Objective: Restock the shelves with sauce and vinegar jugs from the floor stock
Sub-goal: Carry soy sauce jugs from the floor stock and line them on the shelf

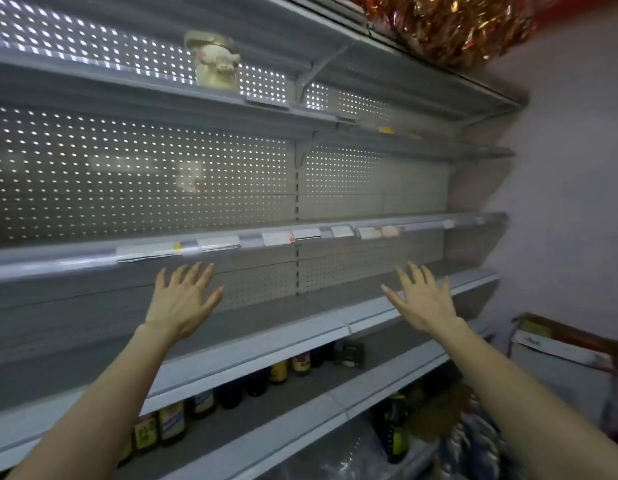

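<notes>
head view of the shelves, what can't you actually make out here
- Price tags on the shelf rail: print blurred, unreadable.
- Dark bottles on the lower shelf: tops hidden by the shelf above, labels too blurred to read.
- Floor stock at bottom right: dim, smeared, partly behind the right forearm.
- Pale jar up high: contents unclear.

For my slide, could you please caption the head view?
Both empty hands, left hand and right hand, spread open before bare shelves.

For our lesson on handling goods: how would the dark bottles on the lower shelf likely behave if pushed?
The dark bottles stand upright and narrow, so they probably tip rather than slide. Standing close in a row, one may knock its neighbour. Whether glass or plastic is unclear.
</notes>
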